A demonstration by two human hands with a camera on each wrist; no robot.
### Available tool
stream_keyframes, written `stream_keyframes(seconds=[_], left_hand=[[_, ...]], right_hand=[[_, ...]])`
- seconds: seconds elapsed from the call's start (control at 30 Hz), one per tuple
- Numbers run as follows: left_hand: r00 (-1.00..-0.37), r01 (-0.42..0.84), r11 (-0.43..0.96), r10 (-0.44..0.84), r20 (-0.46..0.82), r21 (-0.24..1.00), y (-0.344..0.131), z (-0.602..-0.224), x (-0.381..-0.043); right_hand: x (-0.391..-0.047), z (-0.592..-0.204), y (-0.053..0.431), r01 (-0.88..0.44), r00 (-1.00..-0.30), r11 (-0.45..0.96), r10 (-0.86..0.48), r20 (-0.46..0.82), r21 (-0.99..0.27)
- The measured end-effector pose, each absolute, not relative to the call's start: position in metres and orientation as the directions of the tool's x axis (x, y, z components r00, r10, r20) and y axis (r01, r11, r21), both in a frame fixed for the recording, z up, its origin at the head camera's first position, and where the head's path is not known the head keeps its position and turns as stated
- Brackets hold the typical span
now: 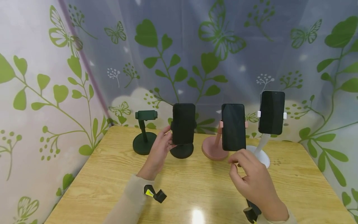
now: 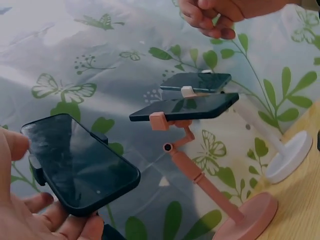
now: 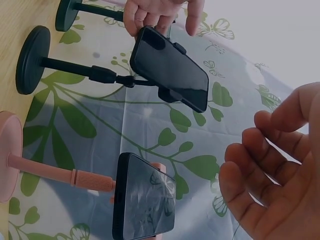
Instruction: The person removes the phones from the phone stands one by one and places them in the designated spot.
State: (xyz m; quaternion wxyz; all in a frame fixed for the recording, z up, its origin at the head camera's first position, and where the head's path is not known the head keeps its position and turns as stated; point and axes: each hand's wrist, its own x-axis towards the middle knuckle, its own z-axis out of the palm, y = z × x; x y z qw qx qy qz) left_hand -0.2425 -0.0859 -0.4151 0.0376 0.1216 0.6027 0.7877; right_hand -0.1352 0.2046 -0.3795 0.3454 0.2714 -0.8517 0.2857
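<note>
My left hand (image 1: 158, 151) is at the left side of a smartphone (image 1: 183, 123) clamped in a black phone stand (image 1: 182, 153). In the left wrist view its fingers (image 2: 57, 217) reach along the phone's lower edge, seeming to touch it, while the thumb (image 2: 14, 145) stays apart from the screen. My right hand (image 1: 251, 177), loosely curled and holding nothing, hovers in front of a second smartphone (image 1: 233, 127). A pink phone stand (image 1: 214, 151) carries that one. All the screens are dark.
At the far right a white phone stand (image 1: 262, 157) holds another smartphone (image 1: 271, 112). A dark green phone stand (image 1: 144, 143) without a phone is at the left. All stand along the wooden table's (image 1: 181, 189) back, before a patterned curtain (image 1: 179, 56).
</note>
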Motion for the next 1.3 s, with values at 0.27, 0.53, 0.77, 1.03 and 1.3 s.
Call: stream_keyframes(seconds=[0.27, 0.53, 0.77, 1.03, 1.3], left_hand=[[-0.973, 0.165, -0.185, 0.130, 0.190, 0.969, -0.085, -0.420, -0.244], [-0.922, 0.380, 0.145, 0.139, 0.362, 0.914, -0.092, -0.418, -0.235], [-0.862, 0.507, 0.359, 0.216, 0.459, 0.784, -0.096, -0.408, -0.225], [-0.815, 0.579, 0.331, 0.256, 0.520, 0.745, -0.098, -0.409, -0.224], [-0.760, 0.630, 0.292, 0.421, 0.495, 0.719, -0.100, -0.400, -0.215]], right_hand=[[-0.135, -0.381, 0.205, -0.666, -0.603, 0.691, -0.279, 0.748, -0.280], [-0.136, -0.384, 0.204, -0.670, -0.592, 0.694, -0.286, 0.754, -0.263], [-0.135, -0.384, 0.202, -0.658, -0.616, 0.703, -0.299, 0.729, -0.268], [-0.134, -0.386, 0.201, -0.651, -0.618, 0.710, -0.290, 0.731, -0.268], [-0.135, -0.386, 0.199, -0.662, -0.614, 0.701, -0.303, 0.729, -0.267]])
